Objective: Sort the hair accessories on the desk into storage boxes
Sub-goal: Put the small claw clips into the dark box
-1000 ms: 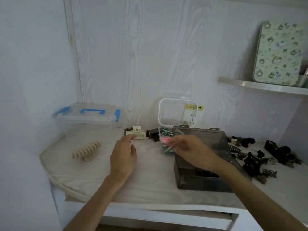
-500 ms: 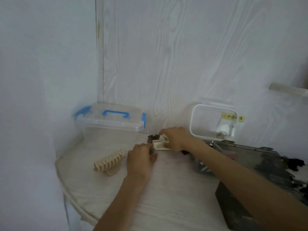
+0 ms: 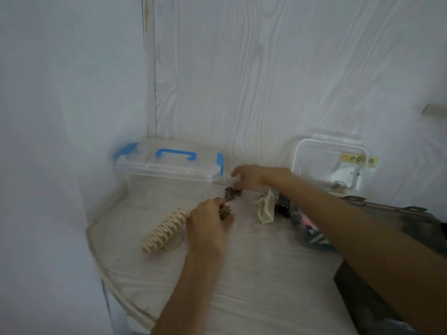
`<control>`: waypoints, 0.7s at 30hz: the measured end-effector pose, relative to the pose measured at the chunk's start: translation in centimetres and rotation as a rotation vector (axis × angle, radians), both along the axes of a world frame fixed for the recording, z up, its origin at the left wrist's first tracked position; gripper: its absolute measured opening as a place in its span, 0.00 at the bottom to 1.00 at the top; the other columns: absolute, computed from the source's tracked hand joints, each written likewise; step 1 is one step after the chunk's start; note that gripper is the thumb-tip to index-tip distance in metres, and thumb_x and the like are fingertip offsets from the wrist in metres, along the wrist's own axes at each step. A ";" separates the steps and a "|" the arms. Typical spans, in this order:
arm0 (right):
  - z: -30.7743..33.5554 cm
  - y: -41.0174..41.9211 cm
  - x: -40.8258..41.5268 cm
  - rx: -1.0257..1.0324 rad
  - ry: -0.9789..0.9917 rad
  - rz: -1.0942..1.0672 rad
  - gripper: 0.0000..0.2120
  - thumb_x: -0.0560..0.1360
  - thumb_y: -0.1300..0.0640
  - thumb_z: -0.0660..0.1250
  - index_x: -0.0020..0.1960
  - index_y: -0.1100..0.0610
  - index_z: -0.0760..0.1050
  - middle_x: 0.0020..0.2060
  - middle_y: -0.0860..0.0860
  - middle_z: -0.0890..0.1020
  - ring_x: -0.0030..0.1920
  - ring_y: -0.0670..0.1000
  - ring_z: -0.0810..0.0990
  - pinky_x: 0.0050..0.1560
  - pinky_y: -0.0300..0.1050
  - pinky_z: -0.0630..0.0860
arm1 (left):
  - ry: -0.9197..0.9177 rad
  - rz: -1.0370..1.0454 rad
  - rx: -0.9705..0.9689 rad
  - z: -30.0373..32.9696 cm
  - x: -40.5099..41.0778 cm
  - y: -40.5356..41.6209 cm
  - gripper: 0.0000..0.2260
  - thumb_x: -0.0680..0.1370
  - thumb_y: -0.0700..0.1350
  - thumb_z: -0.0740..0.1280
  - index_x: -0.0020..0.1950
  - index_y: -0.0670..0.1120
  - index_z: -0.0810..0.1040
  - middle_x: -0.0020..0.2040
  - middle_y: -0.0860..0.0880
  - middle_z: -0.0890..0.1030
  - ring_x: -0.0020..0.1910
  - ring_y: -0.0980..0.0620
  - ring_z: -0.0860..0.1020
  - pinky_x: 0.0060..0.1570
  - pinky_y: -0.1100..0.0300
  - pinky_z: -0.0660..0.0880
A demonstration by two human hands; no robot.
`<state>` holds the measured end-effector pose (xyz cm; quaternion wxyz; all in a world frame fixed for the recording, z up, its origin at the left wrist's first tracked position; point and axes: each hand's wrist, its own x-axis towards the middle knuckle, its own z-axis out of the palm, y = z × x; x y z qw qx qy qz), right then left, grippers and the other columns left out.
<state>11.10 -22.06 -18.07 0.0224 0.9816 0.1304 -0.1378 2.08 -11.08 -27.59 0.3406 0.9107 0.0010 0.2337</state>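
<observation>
Over desk (image 3: pixel 242 274), left hand (image 3: pixel 208 226) curled.

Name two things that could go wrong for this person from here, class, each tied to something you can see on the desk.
1. The clear box with blue latches looks shut, so the small dark clip the left hand pinches cannot go in until it is opened.
2. The right forearm reaches across the cream clip and a dark pile of clips; drawing back, it might sweep them along the desk.
</observation>
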 end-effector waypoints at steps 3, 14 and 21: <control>-2.8 1.1 0.7 -0.040 0.014 0.059 0.25 0.77 0.46 0.59 0.71 0.54 0.62 0.70 0.53 0.68 0.67 0.55 0.69 0.68 0.50 0.66 | 0.022 -0.016 0.070 -0.4 -0.1 -0.2 0.10 0.75 0.54 0.66 0.53 0.52 0.78 0.50 0.50 0.79 0.51 0.50 0.78 0.49 0.56 0.74; 2.2 -2.7 -5.2 0.387 -0.205 0.175 0.15 0.72 0.66 0.62 0.57 0.56 0.72 0.48 0.52 0.77 0.46 0.50 0.74 0.51 0.45 0.73 | -0.024 -0.061 0.073 0.6 -0.8 -0.5 0.10 0.75 0.55 0.66 0.49 0.51 0.82 0.46 0.52 0.84 0.45 0.54 0.80 0.46 0.59 0.76; 4.4 -13.0 -15.2 0.506 -0.173 0.114 0.15 0.71 0.63 0.67 0.56 0.52 0.74 0.50 0.48 0.77 0.49 0.49 0.78 0.53 0.46 0.77 | -0.122 -0.110 -0.235 2.0 -3.1 -1.7 0.10 0.72 0.53 0.71 0.47 0.49 0.84 0.41 0.53 0.85 0.41 0.57 0.82 0.40 0.66 0.74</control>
